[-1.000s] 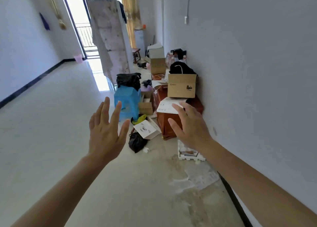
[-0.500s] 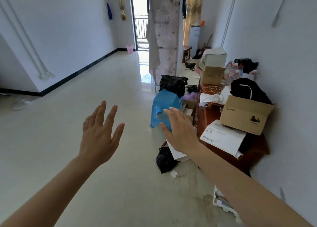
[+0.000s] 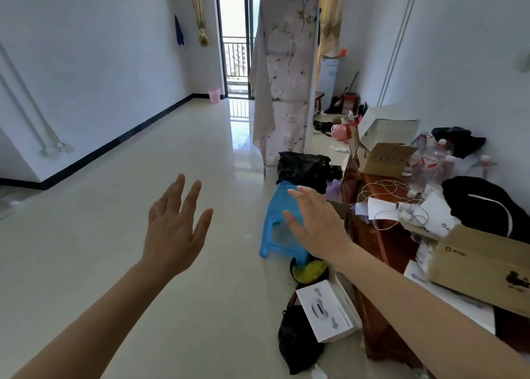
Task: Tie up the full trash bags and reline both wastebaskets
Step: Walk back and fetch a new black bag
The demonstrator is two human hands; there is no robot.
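Both bare hands are raised in front of the person, palms away, holding nothing. The left hand (image 3: 175, 229) has its fingers spread wide and pointing up over the glossy pale tiled floor (image 3: 100, 235). The right hand (image 3: 318, 223) is likewise open, fingers loosely apart and angled up and to the left, in front of a light blue plastic stool (image 3: 275, 221).

A small pink plastic wastebasket (image 3: 214, 95) stands upright, its opening up, on the floor at the far end of the room, against the left wall and just beside the balcony door (image 3: 238, 34). It is well apart from both hands; whether it is lined cannot be told.

A crumpled black plastic bag (image 3: 302, 168) lies on top of the blue stool. Near the stool's foot, a second container (image 3: 308, 271) with a black liner and something yellow inside sits on the floor, mouth up. Closer to the camera, a slumped black bag (image 3: 296, 344) lies on the floor with a white printed carton (image 3: 327, 311) leaning over it, both beside a low reddish-brown wooden cabinet (image 3: 370, 244) cluttered with cardboard boxes and cables.
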